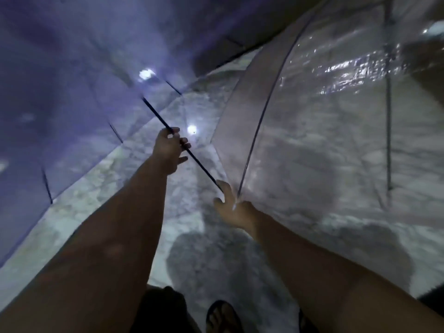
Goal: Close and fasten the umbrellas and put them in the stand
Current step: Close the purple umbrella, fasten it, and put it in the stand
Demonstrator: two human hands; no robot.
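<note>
Pale floor point(101, 212): hands (left point(169, 150), right point(231, 205)) grip umbrella shaft point(199, 162).

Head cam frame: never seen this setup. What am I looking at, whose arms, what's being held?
There is no machine here: one wide-angle camera sits on a person's head and looks forward and down, so both bare arms are the wearer's. The left hand curls round a thin dark shaft of the open purple umbrella. The right hand grips the edge of a clear umbrella near a rib end; its exact grip is blurred. Both umbrellas are open, above a pale speckled floor. A sandalled foot shows at the bottom. No stand is visible.
</note>
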